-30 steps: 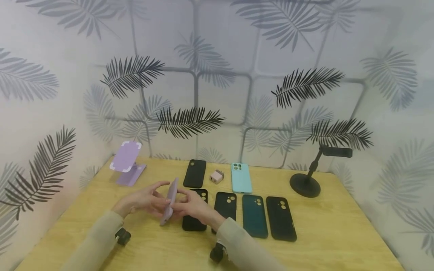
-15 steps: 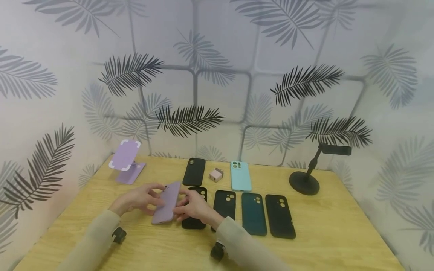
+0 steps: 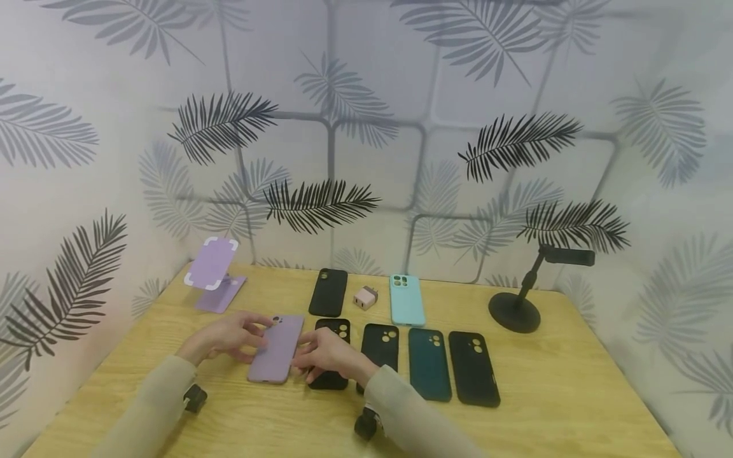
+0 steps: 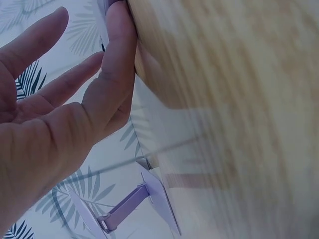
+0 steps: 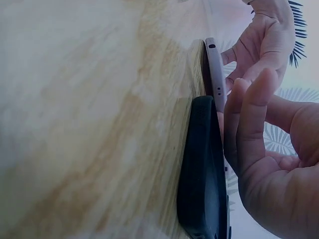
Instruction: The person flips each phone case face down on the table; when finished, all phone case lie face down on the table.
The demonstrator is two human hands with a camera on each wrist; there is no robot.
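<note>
Two hands lay a lilac phone case flat on a wooden table, lower left of centre.

The left hand (image 3: 229, 334) and right hand (image 3: 323, 356) flank the lilac case (image 3: 276, 348), fingers loosely spread, fingertips touching its long edges, not clenched. It seems nearly set down; next comes letting go. Beyond, black cases (image 3: 380, 348) lie in rows.

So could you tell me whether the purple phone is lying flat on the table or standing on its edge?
Lying flat, or nearly: the purple phone shows its whole back, and both hands touch its sides on the table.
</note>
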